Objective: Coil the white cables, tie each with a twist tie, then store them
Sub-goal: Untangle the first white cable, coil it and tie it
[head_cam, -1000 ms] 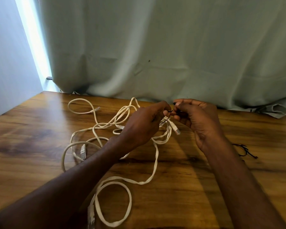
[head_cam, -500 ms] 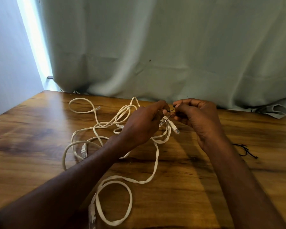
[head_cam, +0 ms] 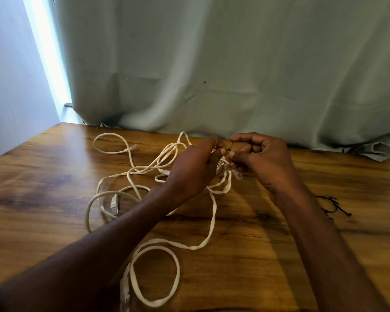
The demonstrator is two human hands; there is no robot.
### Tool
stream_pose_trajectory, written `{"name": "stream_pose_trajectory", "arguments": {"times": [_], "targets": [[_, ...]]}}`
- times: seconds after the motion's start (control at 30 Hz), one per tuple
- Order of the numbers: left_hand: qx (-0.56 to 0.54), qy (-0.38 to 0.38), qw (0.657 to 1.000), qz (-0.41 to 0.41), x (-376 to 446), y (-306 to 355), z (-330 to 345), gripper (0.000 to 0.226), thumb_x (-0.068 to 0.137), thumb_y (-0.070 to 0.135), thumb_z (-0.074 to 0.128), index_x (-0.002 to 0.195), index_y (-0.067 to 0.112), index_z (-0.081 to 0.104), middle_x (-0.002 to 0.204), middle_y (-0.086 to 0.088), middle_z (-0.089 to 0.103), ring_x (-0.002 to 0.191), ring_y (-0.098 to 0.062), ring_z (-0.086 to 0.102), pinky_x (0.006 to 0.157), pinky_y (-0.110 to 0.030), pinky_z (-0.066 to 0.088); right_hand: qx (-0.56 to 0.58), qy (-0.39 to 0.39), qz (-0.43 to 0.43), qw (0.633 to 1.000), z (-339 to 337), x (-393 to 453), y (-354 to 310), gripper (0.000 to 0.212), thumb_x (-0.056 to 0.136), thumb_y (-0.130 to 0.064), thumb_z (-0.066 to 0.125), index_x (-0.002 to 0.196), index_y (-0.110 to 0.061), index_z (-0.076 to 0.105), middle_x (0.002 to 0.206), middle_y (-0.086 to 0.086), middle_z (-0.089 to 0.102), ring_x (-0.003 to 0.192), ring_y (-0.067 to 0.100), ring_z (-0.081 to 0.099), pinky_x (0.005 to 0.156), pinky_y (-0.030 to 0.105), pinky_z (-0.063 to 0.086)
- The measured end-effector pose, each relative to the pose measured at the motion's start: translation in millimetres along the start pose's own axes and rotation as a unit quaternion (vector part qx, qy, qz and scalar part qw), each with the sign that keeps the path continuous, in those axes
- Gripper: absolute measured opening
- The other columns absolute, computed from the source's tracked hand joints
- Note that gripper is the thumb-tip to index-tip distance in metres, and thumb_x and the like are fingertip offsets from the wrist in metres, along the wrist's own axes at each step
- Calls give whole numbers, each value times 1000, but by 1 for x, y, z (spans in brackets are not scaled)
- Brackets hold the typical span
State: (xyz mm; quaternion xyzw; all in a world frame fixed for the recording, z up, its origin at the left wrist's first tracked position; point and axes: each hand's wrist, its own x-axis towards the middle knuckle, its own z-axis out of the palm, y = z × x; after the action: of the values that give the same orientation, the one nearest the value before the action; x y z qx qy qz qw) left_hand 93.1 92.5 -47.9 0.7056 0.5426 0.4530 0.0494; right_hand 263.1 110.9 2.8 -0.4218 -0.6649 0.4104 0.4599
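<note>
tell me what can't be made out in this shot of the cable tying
All in the head view:
- The black twist tie: only a bit shows between the fingertips of the left hand and right hand; how far it is twisted is too small to tell.
- The coiled part of the white cables: mostly behind the left hand.
- The cable plug at the bottom: blurred, partly under the left forearm.
- The spare black ties: partly behind the right forearm, count unclear.

Left of and nearer than the fingers (head_cam: 221, 147), the bench (head_cam: 268, 255) is strewn with white cables (head_cam: 131, 176), while bare wood is left beyond them, bounded by the curtain (head_cam: 234, 75).
</note>
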Motion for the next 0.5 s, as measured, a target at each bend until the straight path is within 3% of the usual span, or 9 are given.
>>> {"name": "stream_pose_trajectory", "arguments": {"times": [0.17, 0.27, 0.4, 0.5], "targets": [[-71, -6, 997, 1, 1, -2, 3, 9, 109, 23, 54, 114, 23, 62, 88, 7, 69, 71, -7, 64, 62, -42, 56, 38, 2, 13, 999, 4, -1, 1, 14, 92, -8, 76, 105, -11, 75, 81, 9, 79, 67, 19, 73, 64, 34, 61], [-142, -23, 990, 6, 2, 0, 0, 12, 109, 19, 55, 116, 18, 65, 94, 9, 68, 75, -2, 61, 66, -31, 51, 76, 27, 28, 996, 1, 1, 0, 7, 92, -12, 77, 98, -11, 75, 80, 8, 79, 63, 17, 71, 59, 33, 57], [-242, -42, 969, -25, 3, 6, -1, 18, 110, 18, 54, 122, 13, 65, 81, 18, 63, 65, 1, 56, 60, -19, 44, -50, 77, -61, 994, 1, 5, 7, 7, 85, -16, 84, 88, -21, 79, 85, -3, 78, 81, 12, 74, 72, 32, 59], [-285, -34, 957, -47, 5, 10, -3, 19, 110, 19, 53, 121, 7, 63, 75, 12, 56, 62, -3, 50, 56, -20, 43, 16, 56, -56, 997, 0, 5, 3, 8, 85, -11, 83, 92, -14, 80, 88, 0, 79, 82, 8, 75, 73, 24, 59]]}}
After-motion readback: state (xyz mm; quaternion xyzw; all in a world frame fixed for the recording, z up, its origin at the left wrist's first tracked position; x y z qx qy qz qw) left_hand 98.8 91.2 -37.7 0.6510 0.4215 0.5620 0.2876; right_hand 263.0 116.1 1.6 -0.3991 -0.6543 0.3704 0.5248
